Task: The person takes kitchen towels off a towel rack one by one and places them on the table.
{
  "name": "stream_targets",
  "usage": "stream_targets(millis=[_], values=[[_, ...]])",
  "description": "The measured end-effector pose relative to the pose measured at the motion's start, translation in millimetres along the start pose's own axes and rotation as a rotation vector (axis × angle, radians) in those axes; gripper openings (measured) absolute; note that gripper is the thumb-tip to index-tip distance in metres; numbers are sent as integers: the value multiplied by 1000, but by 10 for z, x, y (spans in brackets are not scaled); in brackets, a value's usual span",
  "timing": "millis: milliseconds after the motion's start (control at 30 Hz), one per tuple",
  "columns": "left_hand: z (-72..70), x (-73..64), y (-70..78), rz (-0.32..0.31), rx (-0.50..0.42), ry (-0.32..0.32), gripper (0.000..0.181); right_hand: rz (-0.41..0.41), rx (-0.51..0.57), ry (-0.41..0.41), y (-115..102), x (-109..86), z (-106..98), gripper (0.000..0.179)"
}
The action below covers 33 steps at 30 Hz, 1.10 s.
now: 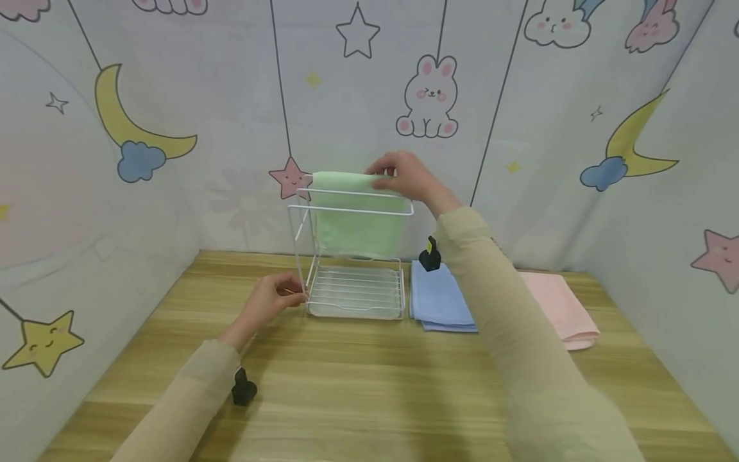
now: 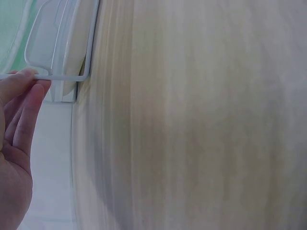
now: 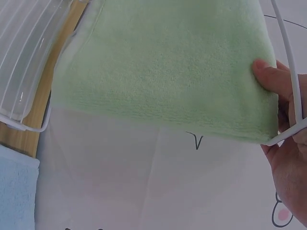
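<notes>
A white wire rack (image 1: pixel 351 210) with a shallow tray (image 1: pixel 358 292) at its base stands on the table. A light green towel (image 1: pixel 360 228) hangs over its rearmost top bar. My right hand (image 1: pixel 407 174) is at the top right corner of the towel. In the right wrist view, the thumb (image 3: pixel 271 79) lies on the near face of the green towel (image 3: pixel 168 62), and the other fingers are partly hidden behind the white wire. Low on the rack's left side, my left hand (image 1: pixel 276 296) pinches a wire upright between thumb and fingertips, as the left wrist view shows at the wire (image 2: pixel 62 77).
Right of the rack lies a folded blue towel (image 1: pixel 441 298), partly covered by my right sleeve. Farther right is a folded pink towel (image 1: pixel 562 308). Behind the wooden table (image 1: pixel 346 385) hangs a white cloth backdrop (image 1: pixel 231 77) with cartoon prints.
</notes>
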<state>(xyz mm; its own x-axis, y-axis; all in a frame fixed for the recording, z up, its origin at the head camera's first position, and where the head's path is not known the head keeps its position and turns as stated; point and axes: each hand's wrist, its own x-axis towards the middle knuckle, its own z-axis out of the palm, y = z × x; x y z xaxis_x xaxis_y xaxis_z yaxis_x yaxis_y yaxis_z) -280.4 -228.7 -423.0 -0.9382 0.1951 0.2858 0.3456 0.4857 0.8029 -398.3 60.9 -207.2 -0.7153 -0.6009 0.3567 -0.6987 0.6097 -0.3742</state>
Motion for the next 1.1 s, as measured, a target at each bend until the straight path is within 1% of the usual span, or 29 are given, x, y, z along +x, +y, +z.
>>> stream_targets(millis=[267,333,500,567,633,767,833,933,1100], values=[[8,4,9,-6,1,0,14,-4,31,57,67,1,33,20],[2,-11,65,-4,3,2,13,-13,29,68,68,-1,35,20],[-27,-71,277,6,-10,-2,15,-24,26,92,61,-1,49,18],[-28,-78,299,7,-13,-6,17,-26,22,98,61,1,56,18],[-22,-68,262,2,-14,-5,17,-29,20,104,57,3,60,18],[6,-16,88,-7,-4,1,16,-34,22,116,59,5,64,17],[11,0,25,-5,4,3,17,-37,22,122,58,4,64,16],[14,8,-8,-4,1,6,17,-41,16,127,47,2,60,15],[10,7,-11,-7,-4,1,17,-49,7,134,11,-1,55,15]])
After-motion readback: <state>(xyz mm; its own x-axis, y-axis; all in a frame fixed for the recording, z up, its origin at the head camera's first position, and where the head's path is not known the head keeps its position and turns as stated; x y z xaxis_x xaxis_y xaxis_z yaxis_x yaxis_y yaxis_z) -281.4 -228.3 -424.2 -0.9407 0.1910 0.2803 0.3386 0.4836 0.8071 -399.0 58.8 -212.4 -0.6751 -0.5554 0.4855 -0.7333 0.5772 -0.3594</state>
